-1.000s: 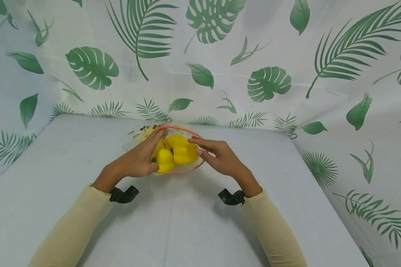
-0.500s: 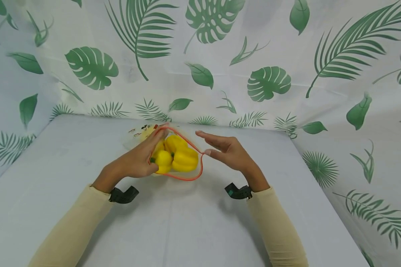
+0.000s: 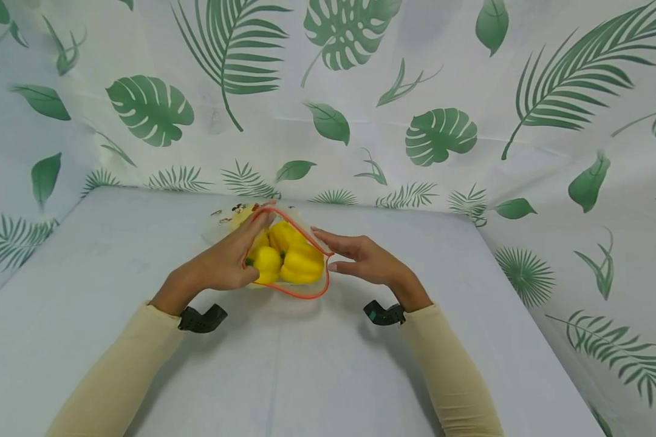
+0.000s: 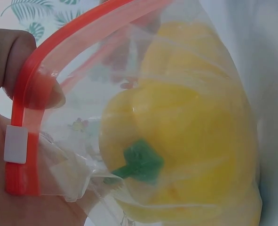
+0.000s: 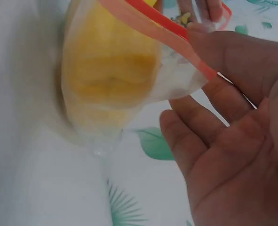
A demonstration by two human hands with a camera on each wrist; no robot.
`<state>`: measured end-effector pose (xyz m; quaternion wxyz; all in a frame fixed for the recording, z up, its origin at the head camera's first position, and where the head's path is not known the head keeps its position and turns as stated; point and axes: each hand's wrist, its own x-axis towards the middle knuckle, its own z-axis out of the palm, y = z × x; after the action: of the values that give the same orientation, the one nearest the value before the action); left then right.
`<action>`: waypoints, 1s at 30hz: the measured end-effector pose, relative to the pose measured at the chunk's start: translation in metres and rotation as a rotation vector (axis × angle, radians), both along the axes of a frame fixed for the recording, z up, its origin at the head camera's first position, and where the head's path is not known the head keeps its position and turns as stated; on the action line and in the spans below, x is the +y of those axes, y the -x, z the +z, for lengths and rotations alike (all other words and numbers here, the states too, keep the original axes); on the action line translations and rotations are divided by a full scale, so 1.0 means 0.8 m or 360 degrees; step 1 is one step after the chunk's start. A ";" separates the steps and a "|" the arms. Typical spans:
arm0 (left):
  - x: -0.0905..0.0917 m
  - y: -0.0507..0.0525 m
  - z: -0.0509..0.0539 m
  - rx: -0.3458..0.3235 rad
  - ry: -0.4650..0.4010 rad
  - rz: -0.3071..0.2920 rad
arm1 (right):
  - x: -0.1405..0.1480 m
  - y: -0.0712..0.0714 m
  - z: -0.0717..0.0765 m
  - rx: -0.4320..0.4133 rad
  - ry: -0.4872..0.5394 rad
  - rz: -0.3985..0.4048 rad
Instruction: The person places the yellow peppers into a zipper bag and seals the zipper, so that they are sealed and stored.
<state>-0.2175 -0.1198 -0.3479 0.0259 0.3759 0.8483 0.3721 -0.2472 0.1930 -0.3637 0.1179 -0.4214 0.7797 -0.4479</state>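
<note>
A clear zip bag (image 3: 311,290) with a red rim holds several yellow bell peppers (image 3: 303,263). Its mouth gapes toward me in the head view. My left hand (image 3: 224,258) grips the left side of the rim; in the left wrist view a finger (image 4: 21,63) curls over the red strip near the white slider (image 4: 15,144). A green pepper stem (image 4: 143,161) shows through the film. At the bag's right corner is my right hand (image 3: 366,258), fingers nearly straight. In the right wrist view the thumb lies by the rim and the other fingers (image 5: 186,136) extend behind it.
The bag is on a white-covered table (image 3: 317,376). Behind the table hangs a white cloth (image 3: 372,133) with green leaves, which also runs along both sides. A small black camera (image 3: 385,313) is strapped to each wrist.
My right hand moved right, away from the rim, then came back to the right corner. The rim went from rounded to pointed at that corner. My left hand has stayed put.
</note>
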 end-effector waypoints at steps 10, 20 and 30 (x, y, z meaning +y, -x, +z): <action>0.000 0.001 -0.001 0.0001 0.0000 0.0007 | -0.008 -0.005 -0.003 -0.0226 0.0055 -0.0177; 0.000 0.003 -0.002 0.0012 -0.0036 -0.0017 | -0.017 -0.019 0.012 -0.0267 0.0110 -0.0267; 0.000 0.002 -0.005 0.0034 -0.0063 -0.0045 | -0.009 0.004 -0.019 -0.0096 0.0295 -0.0295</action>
<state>-0.2188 -0.1201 -0.3518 0.0146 0.3922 0.8356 0.3844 -0.2504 0.1862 -0.3790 0.0600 -0.3430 0.7666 -0.5394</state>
